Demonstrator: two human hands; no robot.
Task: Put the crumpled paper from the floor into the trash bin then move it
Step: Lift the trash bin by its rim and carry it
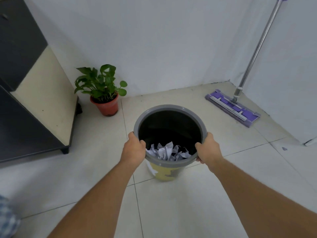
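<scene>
A round trash bin [169,108] with a grey rim, black inside and yellow patterned wall is in the middle of the tiled floor. Crumpled white paper [167,151] lies inside it, near the side closest to me. My left hand [134,147] grips the bin's rim on the left, thumb hooked over the edge. My right hand [208,148] grips the rim on the right in the same way. I cannot tell whether the bin's base touches the floor.
A potted green plant [104,93] in a red-brown pot stands at the back left by the wall. A dark and cream cabinet [34,93] fills the left. A purple flat mop [235,105] leans in the right corner. White walls close the back.
</scene>
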